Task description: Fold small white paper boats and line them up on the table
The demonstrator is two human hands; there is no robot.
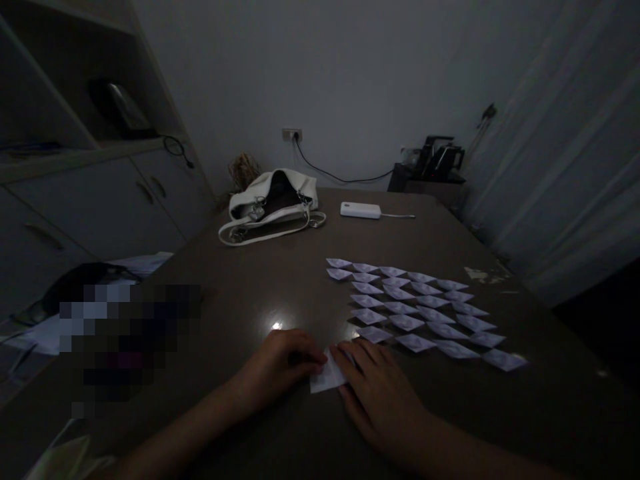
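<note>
A small sheet of white folded paper (327, 377) lies at the near middle of the dark table. My left hand (283, 357) pinches its upper left edge between thumb and fingertips. Across the paper's right side, my right hand (377, 383) rests with its fingers together and its thumb tucked near the lower edge, covering part of the sheet. Just beyond it, several folded paper boats (406, 322) sit in rows on the table, all pointed at both ends.
A white handbag (275, 200) with its strap lies at the table's far left. To its right is a white power bank (360, 211) with a short cable. Kettles (443, 159) stand on a dark cabinet at the back right. A pixelated patch covers the table's left edge.
</note>
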